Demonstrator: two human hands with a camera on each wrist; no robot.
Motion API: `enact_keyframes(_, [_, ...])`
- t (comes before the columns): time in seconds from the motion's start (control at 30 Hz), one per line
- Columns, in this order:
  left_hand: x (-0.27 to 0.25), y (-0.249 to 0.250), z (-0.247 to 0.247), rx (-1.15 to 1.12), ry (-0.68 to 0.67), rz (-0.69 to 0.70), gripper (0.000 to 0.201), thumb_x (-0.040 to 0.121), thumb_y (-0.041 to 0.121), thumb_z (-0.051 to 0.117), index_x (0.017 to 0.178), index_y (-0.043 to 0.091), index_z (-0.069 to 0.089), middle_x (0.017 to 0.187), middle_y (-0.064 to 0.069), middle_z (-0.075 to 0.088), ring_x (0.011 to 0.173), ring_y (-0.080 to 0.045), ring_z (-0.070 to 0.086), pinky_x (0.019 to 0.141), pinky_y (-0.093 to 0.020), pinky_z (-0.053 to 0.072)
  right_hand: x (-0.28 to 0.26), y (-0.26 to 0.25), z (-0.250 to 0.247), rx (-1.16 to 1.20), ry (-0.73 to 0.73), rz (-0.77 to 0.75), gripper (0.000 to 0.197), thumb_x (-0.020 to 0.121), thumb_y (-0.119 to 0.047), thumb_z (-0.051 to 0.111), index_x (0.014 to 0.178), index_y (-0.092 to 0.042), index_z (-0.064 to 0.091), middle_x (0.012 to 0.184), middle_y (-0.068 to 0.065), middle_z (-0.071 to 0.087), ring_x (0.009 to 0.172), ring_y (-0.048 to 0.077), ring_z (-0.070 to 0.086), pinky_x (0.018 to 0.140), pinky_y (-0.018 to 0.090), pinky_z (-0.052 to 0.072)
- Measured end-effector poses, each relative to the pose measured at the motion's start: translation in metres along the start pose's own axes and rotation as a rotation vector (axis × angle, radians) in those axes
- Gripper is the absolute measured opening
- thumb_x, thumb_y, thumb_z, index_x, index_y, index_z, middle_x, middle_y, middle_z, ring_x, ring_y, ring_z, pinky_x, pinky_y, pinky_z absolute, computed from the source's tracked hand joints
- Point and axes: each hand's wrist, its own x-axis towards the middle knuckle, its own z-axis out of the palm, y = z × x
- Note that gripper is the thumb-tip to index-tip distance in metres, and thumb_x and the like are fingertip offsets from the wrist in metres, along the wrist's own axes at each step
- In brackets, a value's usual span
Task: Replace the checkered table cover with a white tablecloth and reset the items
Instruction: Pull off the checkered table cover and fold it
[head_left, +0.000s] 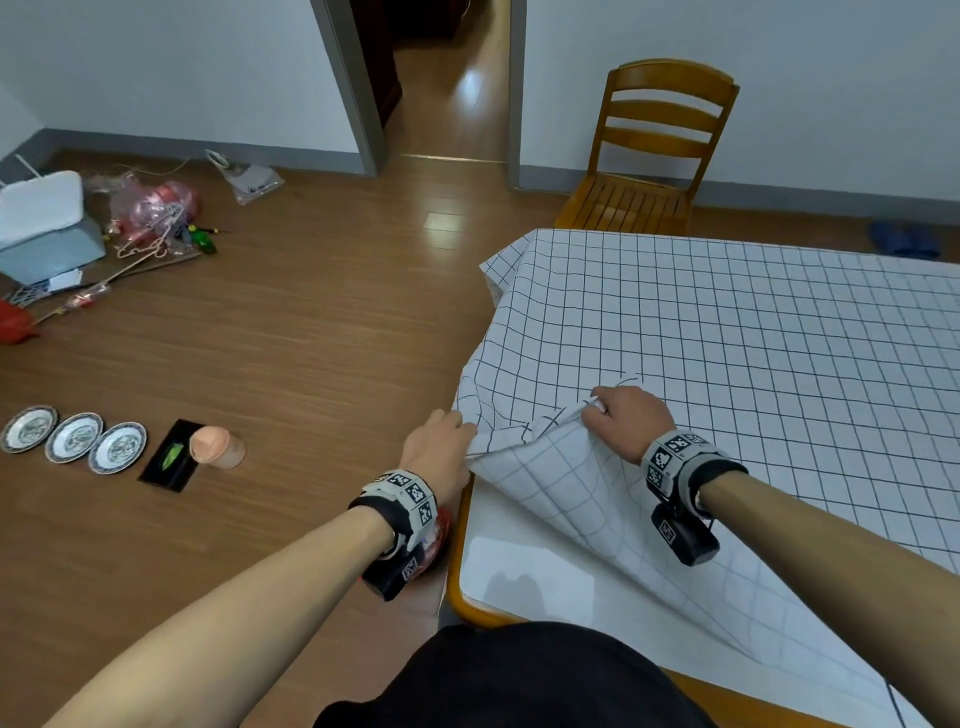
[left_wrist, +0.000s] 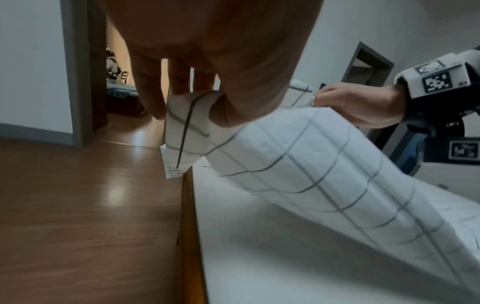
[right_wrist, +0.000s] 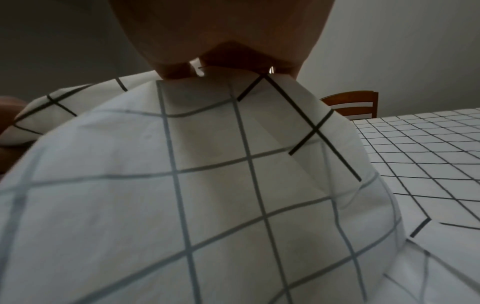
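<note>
The checkered table cover (head_left: 727, 332), white with a dark grid, lies over most of the table (head_left: 498, 566). Its near left corner is folded back, baring the white tabletop with its wooden rim. My left hand (head_left: 441, 441) pinches the folded edge of the checkered cover (left_wrist: 298, 164) at the table's left side. My right hand (head_left: 623, 415) grips the same edge of the cover (right_wrist: 207, 185) a little to the right, lifted above the table. Three patterned plates (head_left: 72, 439), a black tray (head_left: 169, 457) and a pink cup (head_left: 215, 447) lie on the floor to the left.
A wooden chair (head_left: 654, 150) stands against the far wall behind the table. Bags, hangers and a white box (head_left: 41, 208) clutter the far left floor. An open doorway (head_left: 447, 78) is straight ahead. Blue slippers (head_left: 904, 239) lie at the far right.
</note>
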Motion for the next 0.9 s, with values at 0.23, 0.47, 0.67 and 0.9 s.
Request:
enact_keyframes(0.23, [-0.007,-0.035,0.003,-0.206,0.165,0.013,0.039,0.08,0.0,0.058,0.113,0.02,0.059,0.111,0.005,0.052,0.106,-0.015,0.046,0.071,-0.028,0.044,-0.009,0.029,0.002,0.014,-0.02,0.152,0.029,0.093,-0.036,0.044,0.066,-0.023,0.045,0.069,-0.001,0.059,0.066,0.021,0.054,0.054,0.029,0.033])
enact_keyframes(0.47, [-0.005,-0.047,-0.007,-0.448,0.154,0.145,0.024,0.085,-0.003,0.05,0.081,0.014,0.067,0.085,0.005,0.063,0.081,-0.012,0.057,0.078,-0.031,0.048,0.001,0.047,0.007,0.144,0.085,0.092,0.016,0.101,-0.027,0.043,0.092,-0.019,0.054,0.083,0.0,0.06,0.076,0.022,0.054,0.062,0.033,0.04])
enact_keyframes(0.67, [0.008,-0.053,-0.018,-0.568,-0.106,0.019,0.025,0.078,-0.01,0.046,0.064,0.007,0.057,0.066,-0.009,0.059,0.062,-0.014,0.045,0.058,-0.027,0.034,0.021,0.045,-0.015,0.175,0.115,0.081,0.028,0.105,-0.032,0.039,0.091,-0.013,0.054,0.075,0.004,0.06,0.073,0.029,0.057,0.062,0.036,0.042])
enact_keyframes(0.9, [0.011,-0.068,-0.014,-0.524,-0.276,0.075,0.038,0.082,0.0,0.059,0.049,0.011,0.045,0.051,0.002,0.037,0.051,-0.012,0.035,0.051,-0.023,0.03,0.021,0.053,-0.032,0.125,0.122,0.073,0.026,0.1,-0.04,0.052,0.091,-0.02,0.067,0.078,-0.002,0.067,0.076,0.022,0.061,0.068,0.035,0.05])
